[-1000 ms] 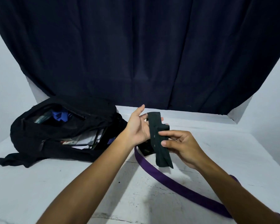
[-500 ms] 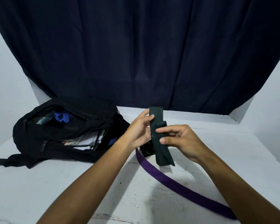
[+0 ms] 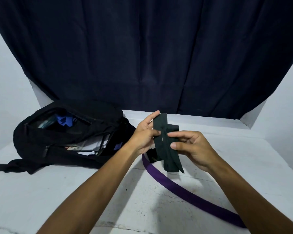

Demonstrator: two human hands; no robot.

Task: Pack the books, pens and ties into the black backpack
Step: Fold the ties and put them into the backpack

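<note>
One black backpack [image 3: 69,134] lies open at nine o'clock on the white table [image 3: 41,196], and a purple tie [image 3: 181,190] trails toward five o'clock. At centre, left hand [image 3: 145,138] and right hand [image 3: 193,147] both pinch a folded black tie [image 3: 166,149]. Keeping the folds tight should let it slide in neatly.

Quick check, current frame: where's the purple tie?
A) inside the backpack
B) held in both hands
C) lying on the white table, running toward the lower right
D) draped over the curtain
C: the purple tie lies along the white table, curving from near the black backpack to the lower right, while the left hand and right hand hold the folded black tie.
</note>
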